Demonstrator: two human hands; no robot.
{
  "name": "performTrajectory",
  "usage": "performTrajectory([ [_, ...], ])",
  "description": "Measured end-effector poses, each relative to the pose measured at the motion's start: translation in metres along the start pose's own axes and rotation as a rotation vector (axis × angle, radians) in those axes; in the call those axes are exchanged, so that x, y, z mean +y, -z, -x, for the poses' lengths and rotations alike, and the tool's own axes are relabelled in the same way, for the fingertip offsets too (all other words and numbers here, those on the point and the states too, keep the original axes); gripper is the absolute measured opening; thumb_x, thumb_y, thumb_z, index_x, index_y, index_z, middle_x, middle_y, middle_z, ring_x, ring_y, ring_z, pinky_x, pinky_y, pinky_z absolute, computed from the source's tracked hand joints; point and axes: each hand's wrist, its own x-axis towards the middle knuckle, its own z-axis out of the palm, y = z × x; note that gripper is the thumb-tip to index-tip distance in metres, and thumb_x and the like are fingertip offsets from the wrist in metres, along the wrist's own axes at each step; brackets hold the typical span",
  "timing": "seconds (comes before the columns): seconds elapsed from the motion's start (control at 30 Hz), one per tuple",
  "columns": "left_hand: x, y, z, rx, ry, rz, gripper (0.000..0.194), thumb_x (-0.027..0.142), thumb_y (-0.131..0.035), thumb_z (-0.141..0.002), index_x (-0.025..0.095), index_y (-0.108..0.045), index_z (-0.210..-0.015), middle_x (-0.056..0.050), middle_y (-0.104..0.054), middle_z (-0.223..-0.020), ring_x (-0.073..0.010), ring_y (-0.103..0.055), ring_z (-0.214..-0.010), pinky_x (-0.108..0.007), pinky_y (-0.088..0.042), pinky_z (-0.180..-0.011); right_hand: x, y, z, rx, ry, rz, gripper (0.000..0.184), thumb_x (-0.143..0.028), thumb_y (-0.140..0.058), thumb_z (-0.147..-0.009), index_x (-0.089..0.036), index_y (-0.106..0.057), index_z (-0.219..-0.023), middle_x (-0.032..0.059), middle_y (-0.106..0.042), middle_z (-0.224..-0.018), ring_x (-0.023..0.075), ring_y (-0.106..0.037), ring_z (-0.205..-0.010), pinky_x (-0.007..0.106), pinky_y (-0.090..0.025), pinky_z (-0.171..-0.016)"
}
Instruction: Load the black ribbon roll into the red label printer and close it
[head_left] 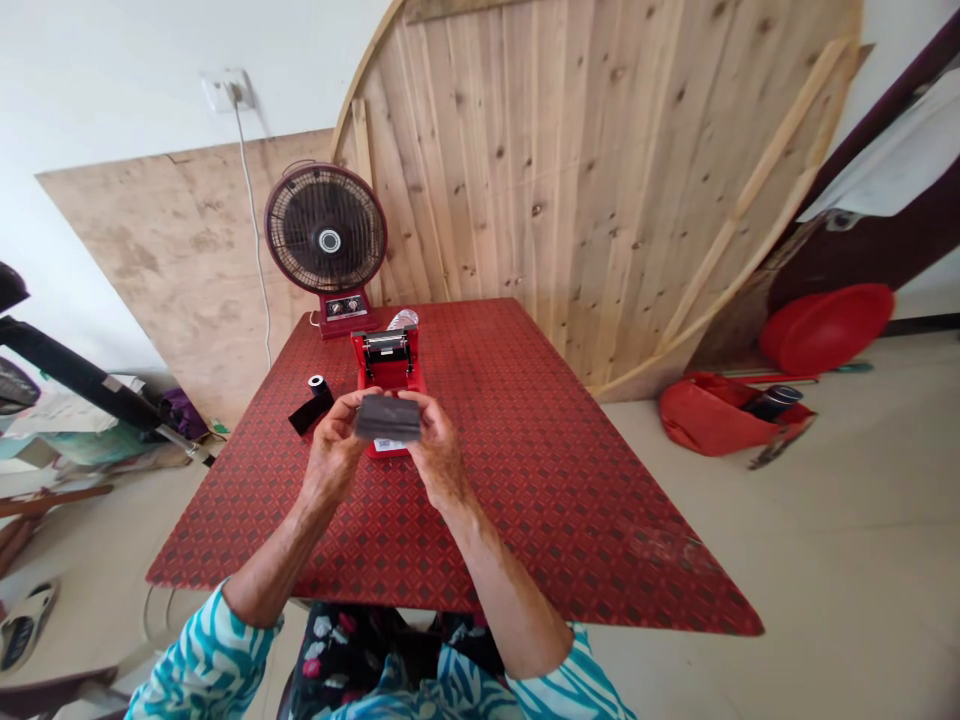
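Note:
Both my hands hold up a flat dark grey rectangular piece (388, 418), slightly blurred; its exact kind I cannot make out. My left hand (337, 440) grips its left edge and my right hand (437, 440) its right edge, thumbs and fingers closed on it. Behind and below it stands a small red device (360, 377) with its lid raised, showing a metal roller inside; it looks like a label printer. The held piece hides the device's middle. Left of it a small dark roll with a white end (317, 384) stands beside a black flat piece (310, 412).
The table (555, 500) has a red patterned cover. A fan (328, 240) stands at its far left corner, near a clear plastic object (403, 319). A round wooden board (540, 160) leans on the wall behind. On the floor at right lie a red bag (697, 415) and red basin (825, 330).

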Motion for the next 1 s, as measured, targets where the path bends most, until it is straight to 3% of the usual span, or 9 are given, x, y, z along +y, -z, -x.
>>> performTrajectory([
  [0.17,0.016,0.013,-0.008,-0.131,0.14,-0.167,0.053,0.037,-0.087,-0.053,0.017,-0.066,-0.098,-0.007,-0.073,-0.088,-0.0232,-0.07,-0.081,-0.03,-0.055,-0.069,0.004,0.006,-0.006,-0.046,0.005,0.078,0.027,-0.03,-0.069,-0.07,-0.024,-0.065,-0.097,-0.0006,-0.068,-0.085,0.0115,-0.062,-0.074,0.026,-0.052,-0.072],
  [0.3,0.026,0.027,-0.016,-0.194,0.091,-0.437,0.044,0.036,-0.086,-0.055,0.017,-0.07,-0.091,-0.005,-0.074,-0.082,-0.0204,-0.068,-0.072,-0.028,-0.054,-0.064,0.002,0.007,-0.008,-0.149,-0.046,0.118,0.029,-0.034,-0.071,-0.07,-0.022,-0.064,-0.095,0.0,-0.068,-0.087,0.0127,-0.063,-0.076,0.028,-0.051,-0.073],
  [0.43,0.028,0.033,-0.03,-0.213,0.086,-0.474,0.046,0.042,-0.083,-0.055,0.015,-0.07,-0.091,-0.007,-0.073,-0.081,-0.0195,-0.068,-0.067,-0.028,-0.054,-0.06,-0.009,0.012,-0.017,-0.211,-0.02,0.147,0.026,-0.038,-0.066,-0.075,-0.025,-0.065,-0.097,0.0005,-0.068,-0.094,0.0135,-0.063,-0.082,0.031,-0.051,-0.08],
  [0.5,0.026,0.033,-0.043,-0.221,0.084,-0.467,0.049,0.042,-0.082,-0.055,0.015,-0.069,-0.094,-0.008,-0.073,-0.083,-0.0198,-0.068,-0.068,-0.028,-0.054,-0.06,-0.01,0.023,-0.027,-0.169,0.012,0.124,0.033,-0.039,-0.066,-0.076,-0.028,-0.063,-0.107,0.0008,-0.067,-0.102,0.0144,-0.063,-0.09,0.033,-0.05,-0.088],
  [0.57,0.021,0.032,-0.058,-0.247,0.049,-0.546,0.047,0.038,-0.08,-0.056,0.016,-0.068,-0.096,-0.007,-0.072,-0.083,-0.0192,-0.067,-0.069,-0.028,-0.054,-0.062,-0.005,0.039,-0.038,-0.018,0.025,0.106,0.037,-0.041,-0.066,-0.076,-0.029,-0.062,-0.11,0.0024,-0.066,-0.109,0.0152,-0.063,-0.094,0.036,-0.049,-0.092],
  [0.63,0.014,0.031,-0.074,-0.3,0.016,-0.656,0.039,0.032,-0.076,-0.058,0.017,-0.069,-0.094,-0.005,-0.072,-0.081,-0.0184,-0.067,-0.069,-0.028,-0.053,-0.063,0.009,0.057,-0.048,0.152,0.027,0.145,0.035,-0.043,-0.064,-0.076,-0.026,-0.063,-0.106,0.0045,-0.067,-0.108,0.0169,-0.064,-0.095,0.038,-0.05,-0.093],
  [0.7,0.004,0.03,-0.087,-0.326,-0.021,-0.781,0.031,0.026,-0.071,-0.061,0.017,-0.07,-0.091,-0.004,-0.072,-0.08,-0.0182,-0.066,-0.07,-0.028,-0.053,-0.065,0.026,0.072,-0.055,0.225,0.04,0.21,0.033,-0.044,-0.059,-0.077,-0.024,-0.064,-0.102,0.0059,-0.068,-0.106,0.0182,-0.064,-0.095,0.04,-0.05,-0.092],
  [0.83,-0.01,0.029,-0.104,-0.304,-0.089,-1.079,0.025,0.021,-0.062,-0.067,0.02,-0.073,-0.089,-0.003,-0.074,-0.084,-0.0187,-0.067,-0.077,-0.027,-0.052,-0.072,0.054,0.084,-0.059,0.225,0.095,0.376,0.029,-0.039,-0.052,-0.079,-0.021,-0.065,-0.097,0.007,-0.069,-0.101,0.0189,-0.065,-0.091,0.04,-0.051,-0.09],
  [1.0,-0.012,0.023,-0.114,-0.38,-0.038,-1.354,0.023,0.026,-0.064,-0.071,0.022,-0.074,-0.091,-0.002,-0.075,-0.083,-0.0221,-0.069,-0.081,-0.029,-0.05,-0.073,0.064,0.084,-0.059,0.19,0.143,0.51,0.027,-0.032,-0.047,-0.08,-0.021,-0.066,-0.096,0.0075,-0.069,-0.1,0.019,-0.065,-0.094,0.037,-0.052,-0.09],
])
